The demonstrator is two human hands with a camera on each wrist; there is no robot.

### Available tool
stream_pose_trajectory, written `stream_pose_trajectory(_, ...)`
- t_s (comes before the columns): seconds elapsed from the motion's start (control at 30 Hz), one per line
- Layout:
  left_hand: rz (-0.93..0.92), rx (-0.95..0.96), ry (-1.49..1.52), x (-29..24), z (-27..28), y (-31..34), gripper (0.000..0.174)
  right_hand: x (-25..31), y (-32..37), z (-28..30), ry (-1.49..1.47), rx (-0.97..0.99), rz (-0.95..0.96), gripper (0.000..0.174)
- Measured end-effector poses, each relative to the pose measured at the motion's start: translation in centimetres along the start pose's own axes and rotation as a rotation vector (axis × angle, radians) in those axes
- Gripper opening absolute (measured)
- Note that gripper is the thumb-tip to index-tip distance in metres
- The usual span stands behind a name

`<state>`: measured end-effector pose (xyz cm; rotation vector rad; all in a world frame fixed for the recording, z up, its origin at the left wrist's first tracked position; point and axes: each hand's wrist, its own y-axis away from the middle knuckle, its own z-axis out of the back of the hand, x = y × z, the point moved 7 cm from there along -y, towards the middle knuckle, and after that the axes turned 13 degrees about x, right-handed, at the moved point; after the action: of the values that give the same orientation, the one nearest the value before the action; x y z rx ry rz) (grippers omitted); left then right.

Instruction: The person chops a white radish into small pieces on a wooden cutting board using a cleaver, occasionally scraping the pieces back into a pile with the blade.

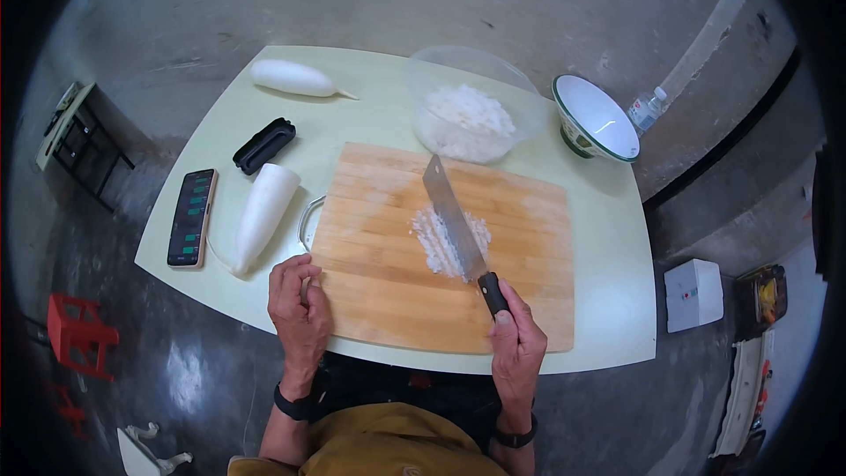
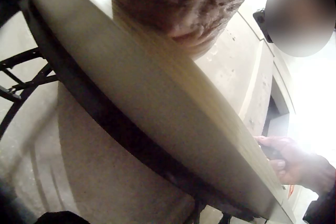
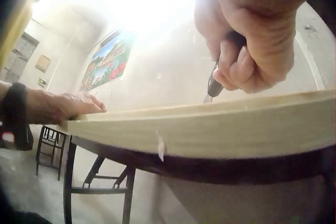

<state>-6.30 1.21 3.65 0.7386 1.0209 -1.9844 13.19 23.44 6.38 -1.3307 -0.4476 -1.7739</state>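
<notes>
My right hand (image 1: 518, 344) grips the black handle of a cleaver (image 1: 458, 220), its blade lying across a small pile of finely chopped white pieces (image 1: 432, 242) on the wooden cutting board (image 1: 379, 300). In the right wrist view the fingers of my right hand (image 3: 252, 40) are curled round the handle. My left hand (image 1: 301, 313) rests at the board's left edge, fingers loosely bent; in the right wrist view that left hand (image 3: 63, 107) lies low on the edge. The left wrist view shows the left hand (image 2: 184, 8) close up, its fingertips hidden.
Behind the board stands a clear bowl (image 1: 522, 106) with white shreds, beside a white green-rimmed bowl (image 1: 599, 115) and a bottle (image 1: 648, 108). Left lie a peeled white radish (image 1: 264, 211), another radish (image 1: 295, 78), a black case (image 1: 264, 145), a phone (image 1: 191, 219) and a metal-rimmed object (image 1: 308, 222).
</notes>
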Motion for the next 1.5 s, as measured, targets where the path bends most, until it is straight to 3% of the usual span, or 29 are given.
stream_pose_trajectory(0.8, -0.006, 0.002, -0.022, -0.2, 0.0, -0.1, 0.021, 0.2, -0.7, -0.2, -0.014, 0.001, 0.017, 0.035)
stream_pose_trajectory(1.07, -0.028, -0.007, -0.027, 0.0, 0.0, -0.2, 0.021, 0.0, -0.5, -0.1, -0.054, -0.006, -0.073, 0.034)
stream_pose_trajectory(1.5, -0.014, 0.002, -0.026, 0.0, 0.0, -0.2, 0.020, -0.1, -0.1, 0.6, -0.068, -0.068, -0.012, 0.038)
